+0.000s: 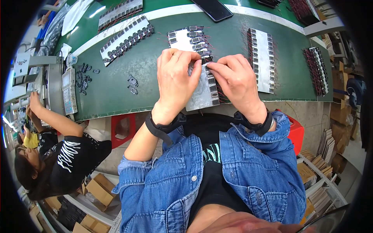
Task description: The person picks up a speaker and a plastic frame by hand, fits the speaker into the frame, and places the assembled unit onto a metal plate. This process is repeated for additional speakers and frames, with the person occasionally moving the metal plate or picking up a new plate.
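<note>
In front of me a pale metal plate [197, 96] lies on the green table, with a row of small black wired parts along its right side. My left hand [176, 75] is over the plate, thumb and forefinger closed in a pinch. Opposite it, my right hand [237, 79] pinches from the right. Their fingertips nearly meet at one small black part [206, 59] in the row, which they partly cover. Farther up the plate, black frames [197, 40] with thin red and dark wires sit side by side.
Similar loaded plates lie at the left [126, 39] and right [263, 60]. Loose black frames [133, 83] and a small pile [83, 79] rest on the left. A phone [213, 9] lies at the back. Another person [66, 151] works at the left, beside a keypad device [69, 91].
</note>
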Demonstrator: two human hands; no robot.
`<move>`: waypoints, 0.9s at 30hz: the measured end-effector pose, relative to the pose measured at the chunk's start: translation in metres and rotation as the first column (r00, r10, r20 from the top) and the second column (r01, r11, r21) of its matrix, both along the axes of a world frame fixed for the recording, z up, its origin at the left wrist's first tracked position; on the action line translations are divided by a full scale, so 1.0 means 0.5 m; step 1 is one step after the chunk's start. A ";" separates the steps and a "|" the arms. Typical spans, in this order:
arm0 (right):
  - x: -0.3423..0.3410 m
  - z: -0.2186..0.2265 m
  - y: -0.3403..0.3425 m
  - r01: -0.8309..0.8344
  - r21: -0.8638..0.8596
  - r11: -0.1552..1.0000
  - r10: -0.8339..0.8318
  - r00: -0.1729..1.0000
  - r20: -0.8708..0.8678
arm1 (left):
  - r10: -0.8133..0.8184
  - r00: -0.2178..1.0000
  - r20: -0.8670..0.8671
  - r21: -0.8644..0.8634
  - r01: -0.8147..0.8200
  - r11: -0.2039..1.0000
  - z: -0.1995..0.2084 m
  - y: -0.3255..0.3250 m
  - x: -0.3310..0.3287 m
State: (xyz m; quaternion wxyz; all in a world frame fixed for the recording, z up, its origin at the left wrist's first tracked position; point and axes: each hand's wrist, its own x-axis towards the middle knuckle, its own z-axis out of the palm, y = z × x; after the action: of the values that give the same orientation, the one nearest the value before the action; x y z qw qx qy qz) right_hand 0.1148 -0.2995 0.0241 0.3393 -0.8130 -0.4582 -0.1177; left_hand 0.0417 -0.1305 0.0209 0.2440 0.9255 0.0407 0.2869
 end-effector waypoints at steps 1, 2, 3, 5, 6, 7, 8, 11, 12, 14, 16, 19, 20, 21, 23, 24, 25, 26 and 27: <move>-0.001 -0.003 0.001 0.002 0.002 1.000 -0.002 1.000 -0.002 | -0.002 1.000 -0.002 0.002 0.002 1.000 -0.002 -0.002 0.000; -0.001 -0.005 0.003 0.005 0.001 1.000 -0.005 1.000 0.025 | 0.003 1.000 -0.002 0.043 -0.003 0.999 -0.001 -0.004 0.000; -0.002 -0.006 0.005 0.008 0.000 1.000 -0.008 0.999 0.052 | 0.007 1.000 -0.001 0.084 -0.007 0.996 -0.001 -0.006 0.000; 0.000 -0.007 0.006 0.012 0.002 1.000 -0.012 0.997 0.078 | 0.010 1.000 -0.001 0.127 -0.009 0.992 0.001 -0.008 -0.003; 0.003 -0.006 0.006 0.003 -0.007 1.000 -0.002 0.996 0.088 | -0.007 1.000 -0.003 0.130 0.007 0.991 0.002 -0.008 -0.006; 0.005 -0.004 0.007 -0.006 -0.016 1.000 0.007 0.995 0.097 | -0.023 1.000 -0.005 0.133 0.024 0.991 0.003 -0.007 -0.010; 0.006 -0.002 0.006 -0.014 -0.026 1.000 0.016 0.994 0.107 | -0.040 0.999 -0.007 0.135 0.041 0.990 0.004 -0.007 -0.011; 0.004 0.006 0.005 0.001 -0.024 1.000 0.001 0.995 0.096 | -0.042 0.999 -0.015 0.133 0.044 0.990 0.004 -0.008 -0.009; 0.004 0.010 0.008 0.002 -0.022 1.000 0.000 0.996 0.092 | -0.036 0.999 -0.018 0.134 0.038 0.990 0.005 -0.007 -0.009; 0.003 0.016 0.003 0.006 -0.022 1.000 -0.005 0.997 0.072 | -0.033 0.999 -0.011 0.132 0.034 0.991 0.003 -0.005 -0.006; 0.003 0.020 -0.002 0.024 -0.023 0.999 -0.023 0.999 0.033 | -0.035 0.999 0.004 0.130 0.034 0.991 0.000 -0.003 -0.006; 0.004 0.009 -0.001 0.009 -0.035 0.999 -0.007 0.999 0.053 | -0.026 0.998 0.063 0.130 0.018 0.991 0.009 -0.001 -0.014; 0.006 0.007 0.002 -0.001 -0.039 0.999 0.003 0.998 0.062 | -0.020 0.996 0.092 0.133 0.007 0.991 0.011 0.002 -0.019; 0.008 0.007 0.005 0.000 -0.041 0.999 0.003 0.998 0.062 | -0.020 0.996 0.092 0.130 0.008 0.991 0.012 0.007 -0.027; 0.015 0.009 0.015 -0.048 -0.055 0.997 0.052 0.996 0.073 | -0.072 0.994 0.080 0.122 0.062 0.991 0.014 0.015 -0.053; 0.016 0.013 0.026 -0.091 -0.055 0.994 0.095 0.993 0.075 | -0.079 0.995 0.069 0.125 0.070 0.990 0.019 0.023 -0.069; 0.019 0.019 0.030 -0.124 -0.045 0.991 0.127 0.990 0.067 | -0.046 0.997 0.059 0.133 0.038 0.990 0.021 0.024 -0.078; 0.024 0.028 0.023 -0.117 -0.090 0.989 0.122 0.991 0.048 | -0.058 0.994 0.088 0.090 0.050 0.995 0.022 0.016 -0.081; 0.031 0.035 0.028 -0.118 -0.119 0.986 0.123 0.992 0.032 | -0.063 0.991 0.117 0.065 0.056 0.996 0.024 0.021 -0.086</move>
State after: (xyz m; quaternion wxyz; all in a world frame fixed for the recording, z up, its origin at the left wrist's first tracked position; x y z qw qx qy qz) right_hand 0.1301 -0.2854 0.0417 0.2886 -0.7998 -0.5192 -0.0861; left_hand -0.0011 -0.1199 0.0329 0.2256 0.9147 -0.0102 0.3351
